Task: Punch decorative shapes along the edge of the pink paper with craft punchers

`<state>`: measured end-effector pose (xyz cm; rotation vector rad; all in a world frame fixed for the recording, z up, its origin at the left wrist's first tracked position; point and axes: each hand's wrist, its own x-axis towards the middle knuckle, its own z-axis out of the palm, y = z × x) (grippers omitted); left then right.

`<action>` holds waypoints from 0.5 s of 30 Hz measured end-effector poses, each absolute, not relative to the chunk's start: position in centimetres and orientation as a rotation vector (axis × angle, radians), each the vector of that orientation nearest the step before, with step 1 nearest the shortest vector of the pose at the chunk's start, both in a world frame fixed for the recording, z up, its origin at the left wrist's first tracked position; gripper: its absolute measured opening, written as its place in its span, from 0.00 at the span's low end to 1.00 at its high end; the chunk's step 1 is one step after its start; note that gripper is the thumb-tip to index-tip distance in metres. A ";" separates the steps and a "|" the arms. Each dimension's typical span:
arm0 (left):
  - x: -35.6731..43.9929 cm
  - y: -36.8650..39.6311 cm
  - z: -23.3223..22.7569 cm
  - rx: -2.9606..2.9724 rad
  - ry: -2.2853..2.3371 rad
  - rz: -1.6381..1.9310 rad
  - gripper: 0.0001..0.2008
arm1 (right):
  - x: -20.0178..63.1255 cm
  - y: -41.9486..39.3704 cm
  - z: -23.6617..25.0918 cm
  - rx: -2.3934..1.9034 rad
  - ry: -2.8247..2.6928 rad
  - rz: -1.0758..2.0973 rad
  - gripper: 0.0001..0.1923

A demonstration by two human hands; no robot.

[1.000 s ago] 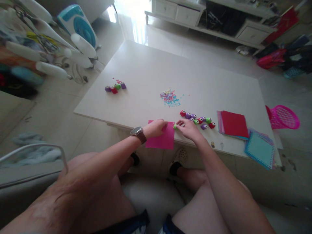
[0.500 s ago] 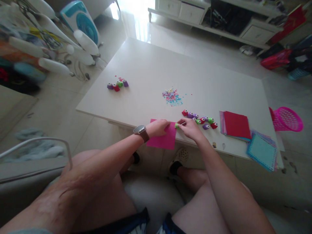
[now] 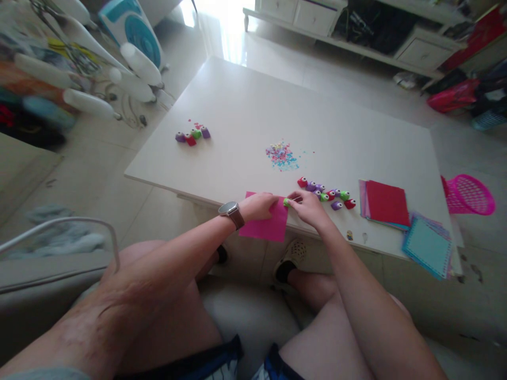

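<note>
Paper (image 3: 263, 231) beneath left hand (image 3: 259, 207) — grip hidden, cannot tell; right hand (image 3: 311, 209) clamped on half-covered green punch (image 3: 285, 201).

We can't read any txt, no., brand or sign in view. The watch (image 3: 228, 209) dial is too sm. & dark for us to pick out digits or a logo, & the craft punches (image 3: 330, 195) are too tiny to show us lettering, ditto the yellow charm (image 3: 349, 235). On the pink sheet (image 3: 263, 228), red sheet (image 3: 388, 203), turq. sheet (image 3: 428, 246) & blue-white appliance (image 3: 138, 39), we likewise make out nothing legible, esp. w/ the blur.
</note>
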<state>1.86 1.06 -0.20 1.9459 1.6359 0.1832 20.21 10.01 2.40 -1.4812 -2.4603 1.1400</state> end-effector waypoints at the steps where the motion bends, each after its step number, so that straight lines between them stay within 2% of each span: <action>1: 1.9 1.1 -0.2 1.947 1.638 0.182 0.13 | 20.2 10.0 2.4 -1.483 -2.459 1.141 0.06; 15: 1.8 1.2 -0.3 1.956 1.626 0.168 0.10 | 20.1 10.0 2.4 -1.519 -2.400 1.164 0.06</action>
